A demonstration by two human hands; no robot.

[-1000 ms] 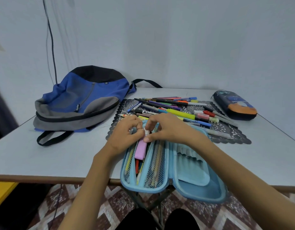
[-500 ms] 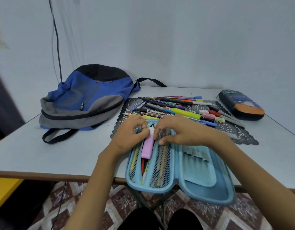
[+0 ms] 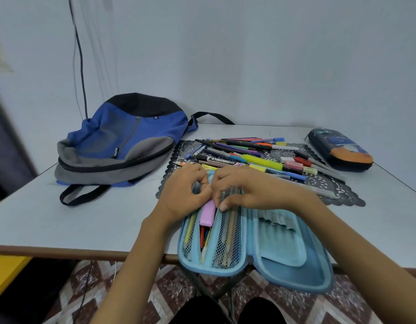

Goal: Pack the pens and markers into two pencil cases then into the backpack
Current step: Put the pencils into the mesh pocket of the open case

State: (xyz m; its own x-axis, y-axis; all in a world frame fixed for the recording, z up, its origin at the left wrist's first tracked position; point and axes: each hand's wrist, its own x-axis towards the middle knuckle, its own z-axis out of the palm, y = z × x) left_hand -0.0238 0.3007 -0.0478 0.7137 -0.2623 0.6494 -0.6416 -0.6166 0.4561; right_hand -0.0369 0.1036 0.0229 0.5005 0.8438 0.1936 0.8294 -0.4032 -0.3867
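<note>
An open light-blue pencil case [image 3: 282, 251] lies at six o'clock on the white surface [image 3: 62, 218], its near end hanging over the front edge. Its left half has two mesh pockets [image 3: 228, 235] with pens and pencils behind them, and a centre slot between them. A pink marker [image 3: 208, 213] sits lengthwise in that slot, its near end free and its far end hidden under the fingers.

Both hands meet over the twelve o'clock end of the case's left half. The left hand [image 3: 183, 190] is curled, thumb and fingertips pinching the far end of the pink marker. The right hand [image 3: 246, 190] is curled too, its fingertips closing on the same end from the three o'clock side, while its thumb rests on the rim of the right mesh pocket. The case's right half shows a row of elastic loops [image 3: 275, 220] and a flat flap.

Just beyond the hands, at twelve to one o'clock, a loose pile of pens and markers [image 3: 256, 157] lies on a dark lace mat [image 3: 338, 188]; a yellow-green highlighter and a black marker are among them. A second pencil case [image 3: 340, 148], dark blue with an orange band, lies zipped at two o'clock, apart from the mat. A blue, grey and black backpack [image 3: 122, 141] lies flat at ten o'clock, touching the mat's left edge, one strap trailing toward the front. A dark cable [image 3: 79, 54] runs down the wall behind it.
</note>
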